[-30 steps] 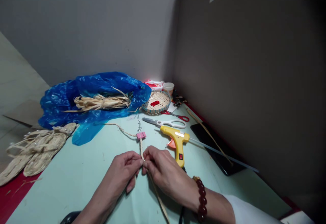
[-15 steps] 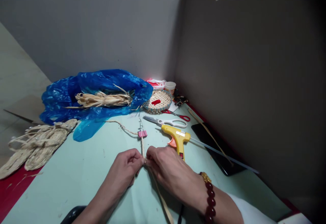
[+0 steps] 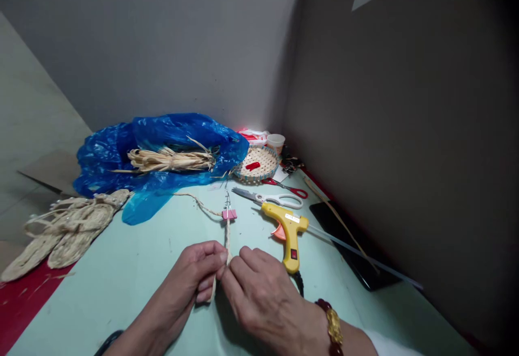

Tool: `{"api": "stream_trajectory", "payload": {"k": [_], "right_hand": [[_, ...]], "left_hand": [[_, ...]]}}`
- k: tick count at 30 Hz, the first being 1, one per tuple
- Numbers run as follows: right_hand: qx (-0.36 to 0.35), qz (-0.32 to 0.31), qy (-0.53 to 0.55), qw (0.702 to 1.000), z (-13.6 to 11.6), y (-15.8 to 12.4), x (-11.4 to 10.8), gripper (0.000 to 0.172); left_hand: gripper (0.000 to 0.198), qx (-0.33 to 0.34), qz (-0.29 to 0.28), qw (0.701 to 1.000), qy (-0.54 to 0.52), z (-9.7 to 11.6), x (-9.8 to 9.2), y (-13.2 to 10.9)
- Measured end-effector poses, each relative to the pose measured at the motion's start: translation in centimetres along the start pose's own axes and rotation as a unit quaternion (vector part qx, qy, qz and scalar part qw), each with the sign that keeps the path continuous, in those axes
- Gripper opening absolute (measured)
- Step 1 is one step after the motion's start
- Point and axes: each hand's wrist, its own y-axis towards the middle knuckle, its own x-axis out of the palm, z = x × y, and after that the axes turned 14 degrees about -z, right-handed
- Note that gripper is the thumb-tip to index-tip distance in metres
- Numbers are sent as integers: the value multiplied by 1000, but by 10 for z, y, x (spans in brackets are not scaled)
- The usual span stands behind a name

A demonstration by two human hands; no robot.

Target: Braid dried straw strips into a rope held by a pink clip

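A pale braided straw cord [image 3: 227, 233] runs toward me from a pink binder clip [image 3: 229, 214], which grips it on the table. At the cord's near end my left hand [image 3: 203, 269] pinches the straw between thumb and forefinger. My right hand [image 3: 257, 286] is closed on the same spot, its fingertips touching the left ones. A flat loose strand [image 3: 212, 290] hangs below my left fingers. Just what my right fingertips hold is partly hidden behind the knuckles. Beyond the clip, a thinner length of cord [image 3: 198, 202] curves off to the left.
Right of my hands lie a yellow glue gun [image 3: 290, 229], white-handled scissors [image 3: 284, 199], red scissors [image 3: 298, 190] and a black tablet-like slab [image 3: 365, 275]. Behind are a round woven tray [image 3: 263, 159] and a blue plastic bag [image 3: 105, 150] with a straw bundle [image 3: 170, 160]. Woven sandals [image 3: 73, 232] lie left.
My right hand has turned, knuckles now facing up, and dropped slightly. The long strand that trailed toward me under it no longer shows there; a strand now hangs by my left fingers. The view shifted slightly.
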Motion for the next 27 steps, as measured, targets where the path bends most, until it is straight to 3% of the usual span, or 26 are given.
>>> {"api": "stream_trajectory", "payload": {"k": [3, 5, 7, 10, 13, 15, 20, 24, 27], "right_hand": [[-10, -34, 26, 999, 1, 0, -5, 11], [18, -61, 117, 991, 4, 0, -13, 10], [87, -49, 239, 966, 10, 1, -22, 20], [192, -37, 408, 892, 19, 4, -25, 24], [200, -108, 564, 794, 25, 9, -18, 15], [201, -124, 615, 752, 27, 12, -11, 18], [254, -99, 585, 764, 27, 14, -3, 16], [276, -81, 600, 746, 25, 14, -4, 14], [289, -64, 555, 777, 22, 14, -5, 13]], "left_hand": [[24, 7, 1, 1000, 9, 0, -3, 0], [24, 8, 15, 999, 33, 1, -5, 0], [22, 9, 23, 999, 45, 3, -6, -1], [19, 5, 21, 998, 65, 5, -5, -4], [20, -2, 14, 993, 114, 6, -4, -4], [22, -7, 14, 987, 161, 6, -4, -3], [24, 7, 24, 959, 281, 7, -1, 0], [26, -14, 34, 930, 365, 9, -3, -5], [31, -22, 41, 909, 414, 14, -4, -11]]}}
